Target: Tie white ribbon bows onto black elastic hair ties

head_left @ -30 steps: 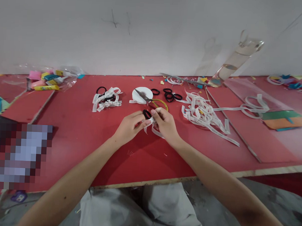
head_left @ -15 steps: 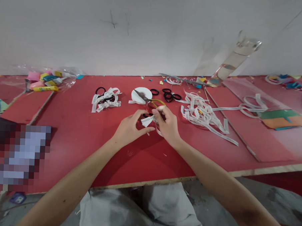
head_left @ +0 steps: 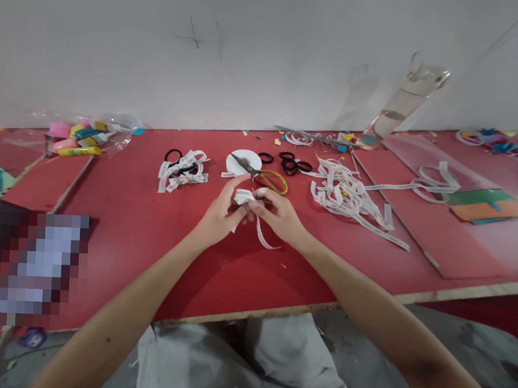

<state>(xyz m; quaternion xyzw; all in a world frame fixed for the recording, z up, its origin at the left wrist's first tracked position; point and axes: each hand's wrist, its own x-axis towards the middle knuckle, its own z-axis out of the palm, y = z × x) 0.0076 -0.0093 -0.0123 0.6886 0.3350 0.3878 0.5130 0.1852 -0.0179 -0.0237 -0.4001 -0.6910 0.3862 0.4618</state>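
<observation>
My left hand [head_left: 219, 215] and my right hand [head_left: 279, 215] meet over the middle of the red table [head_left: 129, 222]. Both pinch a white printed ribbon strip [head_left: 244, 197]; its loose tail [head_left: 263, 240] hangs down between the hands. A black hair tie seen earlier in my fingers is hidden now. Just behind the hands lie yellow-handled scissors [head_left: 268, 177], their blades resting on a white ribbon spool [head_left: 243, 162].
A pile of cut ribbon strips [head_left: 349, 195] lies to the right, loose black hair ties [head_left: 292, 164] behind. Hair ties tied with ribbon [head_left: 183, 170] sit left. Colourful items in clear plastic [head_left: 79, 137] at far left. Coloured sheets [head_left: 486, 204] at right.
My hands have drawn closer together and slightly nearer me. The ribbon has been worked round the hair tie, which no longer shows, and the ribbon's tail now hangs lower.
</observation>
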